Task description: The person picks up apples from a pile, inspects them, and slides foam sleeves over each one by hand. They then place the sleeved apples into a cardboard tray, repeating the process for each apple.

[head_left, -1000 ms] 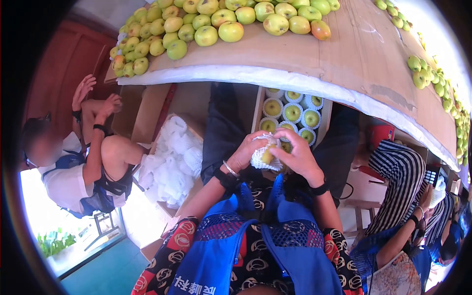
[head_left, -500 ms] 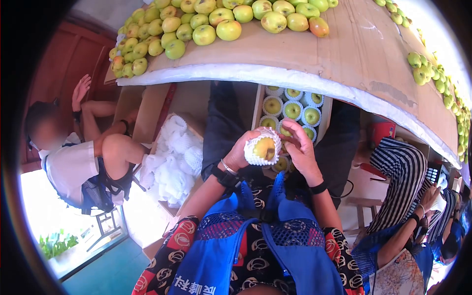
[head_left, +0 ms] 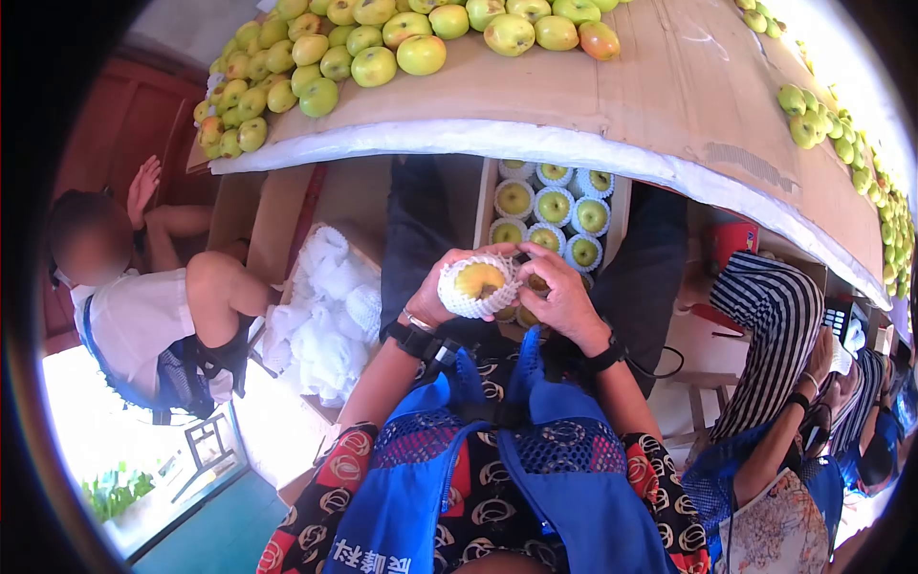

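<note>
A yellow-green apple [head_left: 479, 278] sits in a white foam net [head_left: 457, 298], its top facing up out of the opening. My left hand [head_left: 432, 295] is wrapped round the net from the left side. On the right, my right hand [head_left: 566, 298] has thumb and fingers bent together at the net's edge, pinching it. Just beyond both hands stands a box [head_left: 486, 196] with several green apples [head_left: 554, 207] in foam nets, partly hidden by my fingers.
A cardboard-covered table [head_left: 660, 105] bears piles of loose apples [head_left: 373, 65]. Left of my legs, a carton holds white foam nets [head_left: 335, 311]. One person [head_left: 134, 306] sits at the left; another, in striped trousers [head_left: 770, 325], sits at the right.
My left hand and the netted apple have shifted left and slightly down. My right hand's raised fingers have lowered and closed at the net's edge. The whole view has shifted slightly.
</note>
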A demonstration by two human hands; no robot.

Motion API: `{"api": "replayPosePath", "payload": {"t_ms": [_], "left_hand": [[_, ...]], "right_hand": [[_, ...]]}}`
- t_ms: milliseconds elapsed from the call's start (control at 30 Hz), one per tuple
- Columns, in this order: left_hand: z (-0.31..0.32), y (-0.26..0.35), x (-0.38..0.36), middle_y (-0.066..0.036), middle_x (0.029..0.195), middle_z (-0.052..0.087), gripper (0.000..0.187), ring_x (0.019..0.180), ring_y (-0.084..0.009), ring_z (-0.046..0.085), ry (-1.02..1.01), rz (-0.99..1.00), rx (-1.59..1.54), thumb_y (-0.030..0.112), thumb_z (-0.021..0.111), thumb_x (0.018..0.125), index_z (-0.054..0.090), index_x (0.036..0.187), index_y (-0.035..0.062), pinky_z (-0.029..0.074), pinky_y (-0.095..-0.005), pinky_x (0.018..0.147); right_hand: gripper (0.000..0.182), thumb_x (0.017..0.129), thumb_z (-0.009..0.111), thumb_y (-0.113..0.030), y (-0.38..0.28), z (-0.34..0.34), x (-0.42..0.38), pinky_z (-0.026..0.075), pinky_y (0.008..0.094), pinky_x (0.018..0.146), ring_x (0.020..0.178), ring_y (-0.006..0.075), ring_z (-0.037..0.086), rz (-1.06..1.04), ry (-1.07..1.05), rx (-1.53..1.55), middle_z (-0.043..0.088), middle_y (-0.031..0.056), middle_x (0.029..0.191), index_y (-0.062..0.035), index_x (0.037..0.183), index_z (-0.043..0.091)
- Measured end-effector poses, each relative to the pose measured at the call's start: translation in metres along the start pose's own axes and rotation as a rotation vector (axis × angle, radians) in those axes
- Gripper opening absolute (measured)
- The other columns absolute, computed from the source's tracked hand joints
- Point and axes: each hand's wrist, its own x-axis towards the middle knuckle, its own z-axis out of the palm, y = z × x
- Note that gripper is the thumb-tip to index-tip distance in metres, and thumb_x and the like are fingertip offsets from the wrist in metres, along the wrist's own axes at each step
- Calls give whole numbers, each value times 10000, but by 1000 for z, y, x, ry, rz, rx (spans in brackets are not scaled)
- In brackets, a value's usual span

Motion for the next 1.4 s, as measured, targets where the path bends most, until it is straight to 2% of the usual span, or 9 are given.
{"api": "replayPosePath", "payload": {"t_ms": [233, 300, 333, 500, 567, 700, 967, 1267, 1400], "left_hand": [[-6, -3, 1, -261, 1257, 436, 543, 1035, -392, 545, 64, 89, -129, 355, 342, 887, 377, 1259, -38, 558, -495, 678], [-15, -3, 2, -248, 1188, 502, 526, 1023, -372, 558, 145, 168, 221, 369, 354, 884, 445, 1191, -49, 551, -505, 696], [-19, -5, 1, -205, 1125, 557, 497, 1002, -361, 573, 145, 77, -76, 388, 374, 879, 503, 1143, -13, 547, -507, 697], [-25, -8, -1, -130, 1079, 594, 424, 977, -344, 588, 165, 246, -139, 405, 387, 873, 546, 1104, 88, 534, -519, 684], [-33, -4, -1, -83, 1072, 602, 353, 987, -293, 581, 276, 110, -85, 371, 449, 855, 550, 1082, 120, 515, -492, 765], [-39, -8, 3, -71, 1020, 623, 367, 902, -286, 614, 330, 85, 16, 395, 412, 874, 567, 1058, 119, 528, -484, 709], [-29, -11, 7, -64, 968, 633, 392, 888, -270, 610, 565, 77, -21, 422, 365, 884, 583, 1009, 121, 503, -490, 737], [-17, -11, 19, -73, 953, 620, 353, 905, -254, 592, 495, 412, -135, 357, 343, 891, 568, 998, 107, 465, -450, 825], [-17, -8, 16, -78, 985, 616, 346, 930, -237, 586, 489, 519, -37, 339, 362, 902, 557, 1034, 86, 456, -391, 857]], "right_hand": [[164, 673, 620, -9, 5, 2, 4, 423, 383, 894, 1109, 306, 523, 47, 70, 116, 628, 136, 985, -39, 799, 520], [162, 683, 612, 3, 11, 5, 3, 420, 373, 901, 1102, 311, 525, 59, 47, 127, 615, 142, 1019, -40, 812, 524], [208, 689, 614, -3, 15, 6, 1, 415, 369, 908, 1098, 315, 525, 91, 18, 140, 603, 148, 1042, -40, 877, 533], [420, 701, 632, -37, 2, 5, 1, 409, 359, 916, 1078, 326, 526, 148, 54, 291, 554, 165, 1125, -27, 1100, 502], [546, 690, 660, -65, -8, 1, 5, 416, 354, 910, 1066, 316, 529, -67, -6, 70, 538, 164, 1143, -11, 1190, 448], [502, 674, 683, -77, 0, 13, 5, 435, 346, 880, 1035, 310, 536, -112, -25, -14, 532, 153, 1138, -21, 1132, 484], [235, 653, 678, -78, 15, 21, 1, 451, 374, 637, 743, 294, 560, -28, -12, -144, 537, 90, 792, -50, 821, 515], [245, 652, 686, -100, 1, 28, 12, 474, 336, 589, 722, 263, 571, -355, 159, -372, 555, 80, 829, -83, 852, 546], [297, 652, 713, -131, -2, 30, 9, 481, 327, 640, 758, 273, 575, -138, 166, -99, 568, 94, 877, -78, 897, 554]]}}
